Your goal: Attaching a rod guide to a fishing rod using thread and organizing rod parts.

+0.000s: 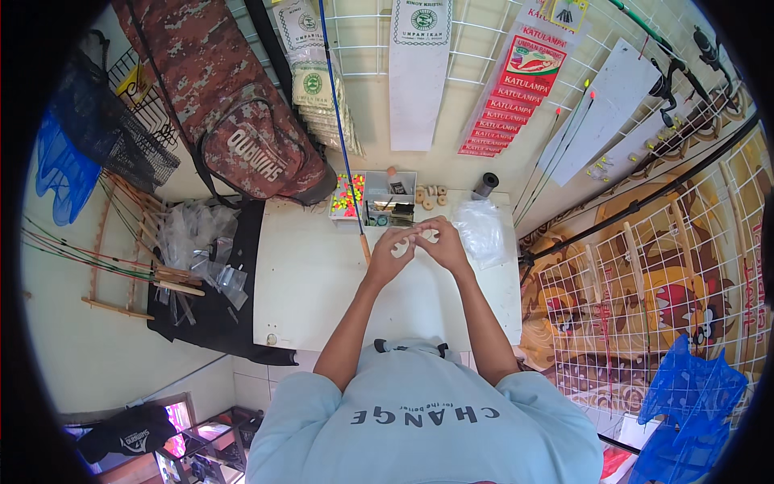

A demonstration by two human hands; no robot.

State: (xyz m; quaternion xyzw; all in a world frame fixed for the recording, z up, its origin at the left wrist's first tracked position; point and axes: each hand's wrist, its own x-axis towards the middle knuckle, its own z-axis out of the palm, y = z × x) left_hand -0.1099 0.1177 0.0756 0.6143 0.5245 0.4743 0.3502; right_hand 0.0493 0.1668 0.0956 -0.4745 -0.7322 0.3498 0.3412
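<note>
Over the white table [310, 294], my left hand [392, 250] and my right hand [443, 244] meet with their fingertips together. Both are closed in a pinch; whatever they hold, if anything, is too small to make out. Just left of my left hand, a thin blue fishing rod [342, 133] with a wooden handle slants up toward the wall. Beyond the fingers stands a grey compartment box [390, 179]. Its left section holds many pink, yellow and green small pieces [347, 194]; other sections hold small dark items.
Several wooden spools [431, 196], a black roll [485, 185] and transparent plastic bags [481, 231] lie to the right of the box. A camouflage bag [234, 113] leans at the back left. Plastic bags [197, 238] and rods cover a black cloth [189, 323]. Wire racks [597, 298] flank the right.
</note>
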